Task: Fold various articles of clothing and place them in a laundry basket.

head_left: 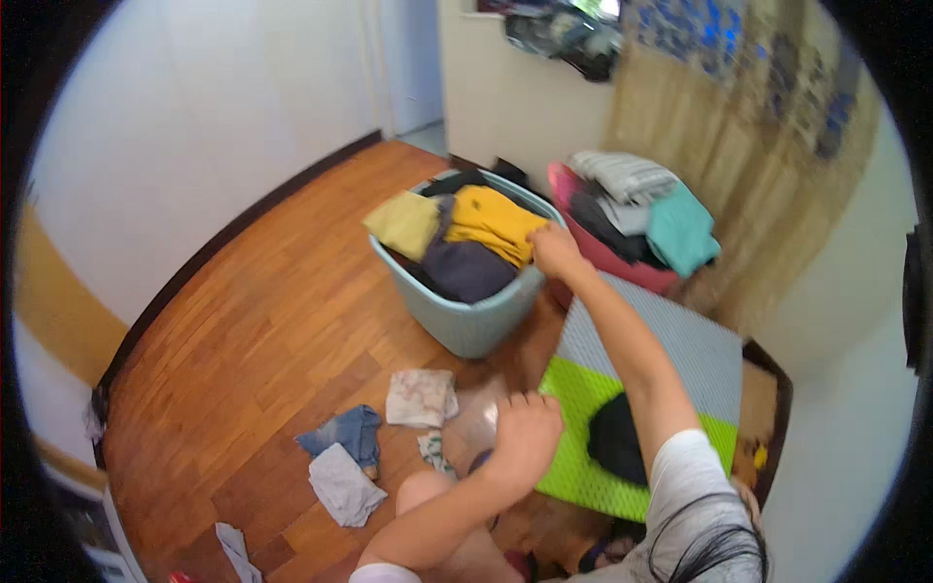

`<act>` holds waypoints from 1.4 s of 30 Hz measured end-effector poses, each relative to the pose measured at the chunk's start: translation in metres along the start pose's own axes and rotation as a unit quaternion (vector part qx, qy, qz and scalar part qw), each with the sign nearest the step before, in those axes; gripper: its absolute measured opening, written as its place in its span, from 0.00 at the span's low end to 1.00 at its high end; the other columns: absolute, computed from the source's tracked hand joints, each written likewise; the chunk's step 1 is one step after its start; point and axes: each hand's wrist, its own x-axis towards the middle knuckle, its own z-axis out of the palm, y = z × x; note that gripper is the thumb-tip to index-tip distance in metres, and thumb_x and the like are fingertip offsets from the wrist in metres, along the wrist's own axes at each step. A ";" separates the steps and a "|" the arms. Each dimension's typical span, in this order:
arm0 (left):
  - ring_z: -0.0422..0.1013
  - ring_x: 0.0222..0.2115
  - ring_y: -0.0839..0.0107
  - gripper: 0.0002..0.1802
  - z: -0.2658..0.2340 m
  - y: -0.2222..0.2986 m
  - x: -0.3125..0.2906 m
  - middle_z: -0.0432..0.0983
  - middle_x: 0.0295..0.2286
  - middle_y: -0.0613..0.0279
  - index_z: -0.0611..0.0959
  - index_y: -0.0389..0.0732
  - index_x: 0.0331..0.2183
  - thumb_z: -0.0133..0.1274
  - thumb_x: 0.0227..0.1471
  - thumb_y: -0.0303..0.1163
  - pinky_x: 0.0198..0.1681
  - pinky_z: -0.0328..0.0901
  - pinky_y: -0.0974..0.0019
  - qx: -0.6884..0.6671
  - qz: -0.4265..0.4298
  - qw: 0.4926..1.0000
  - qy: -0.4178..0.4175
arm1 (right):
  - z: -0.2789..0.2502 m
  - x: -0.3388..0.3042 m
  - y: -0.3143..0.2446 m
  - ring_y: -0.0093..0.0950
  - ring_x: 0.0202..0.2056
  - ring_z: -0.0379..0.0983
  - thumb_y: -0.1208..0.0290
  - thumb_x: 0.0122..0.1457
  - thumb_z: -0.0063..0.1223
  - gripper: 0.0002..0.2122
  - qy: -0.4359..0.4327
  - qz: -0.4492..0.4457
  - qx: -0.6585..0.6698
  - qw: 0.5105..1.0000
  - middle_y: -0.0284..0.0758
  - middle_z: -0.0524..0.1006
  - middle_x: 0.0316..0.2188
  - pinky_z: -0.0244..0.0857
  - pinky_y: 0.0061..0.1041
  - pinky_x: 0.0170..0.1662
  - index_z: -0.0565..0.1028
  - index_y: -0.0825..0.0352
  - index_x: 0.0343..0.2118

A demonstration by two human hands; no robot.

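Observation:
A pale blue laundry basket [465, 325] full of folded clothes stands on the wooden floor ahead of me. My right hand [557, 253] reaches to its right rim, fingers closed on the edge of a yellow garment [491, 222] on top of the pile. Next to that lie a pale yellow folded cloth [405, 223] and a dark grey garment [471, 272]. My left hand [530, 442] is raised above the floor nearer to me, fingers curled in, with no cloth visible in it; its palm is hidden.
A pink tub [607, 257] heaped with clothes stands by the curtain [680, 146]. A grey and green mat-like surface [573, 428] holds a black item [617, 437]. Floor items include a floral cloth [420, 396], denim piece [350, 432] and light grey cloth [345, 486].

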 end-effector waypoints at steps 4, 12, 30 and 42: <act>0.71 0.28 0.62 0.18 -0.015 0.017 0.016 0.73 0.25 0.57 0.75 0.38 0.28 0.55 0.43 0.45 0.31 0.64 0.61 -0.084 0.048 0.995 0.002 | -0.056 -0.079 0.055 0.41 0.41 0.70 0.68 0.49 0.46 0.11 -0.108 0.055 0.112 0.986 0.43 0.76 0.34 0.64 0.38 0.43 0.76 0.63 0.34; 0.73 0.27 0.59 0.17 -0.002 0.086 0.045 0.75 0.24 0.55 0.76 0.37 0.28 0.55 0.44 0.43 0.31 0.68 0.61 -0.144 0.154 0.977 -0.021 | -0.099 -0.348 0.098 0.41 0.42 0.69 0.57 0.46 0.57 0.24 -0.256 0.168 0.095 0.947 0.44 0.74 0.38 0.62 0.35 0.45 0.70 0.68 0.43; 0.66 0.40 0.50 0.20 0.016 0.115 0.085 0.69 0.37 0.43 0.71 0.34 0.41 0.53 0.43 0.28 0.43 0.61 0.58 -0.444 0.038 0.895 -0.021 | -0.237 -0.377 0.046 0.24 0.32 0.71 0.67 0.60 0.43 0.09 0.243 0.304 0.856 0.340 0.32 0.73 0.30 0.67 0.25 0.42 0.70 0.68 0.37; 0.66 0.38 0.52 0.10 0.035 0.115 0.091 0.72 0.32 0.51 0.76 0.37 0.31 0.54 0.41 0.27 0.44 0.59 0.57 -0.406 0.117 0.898 0.126 | -0.149 -0.405 0.088 0.29 0.38 0.65 0.76 0.47 0.51 0.19 0.165 0.540 0.690 0.453 0.32 0.67 0.34 0.59 0.40 0.46 0.65 0.64 0.44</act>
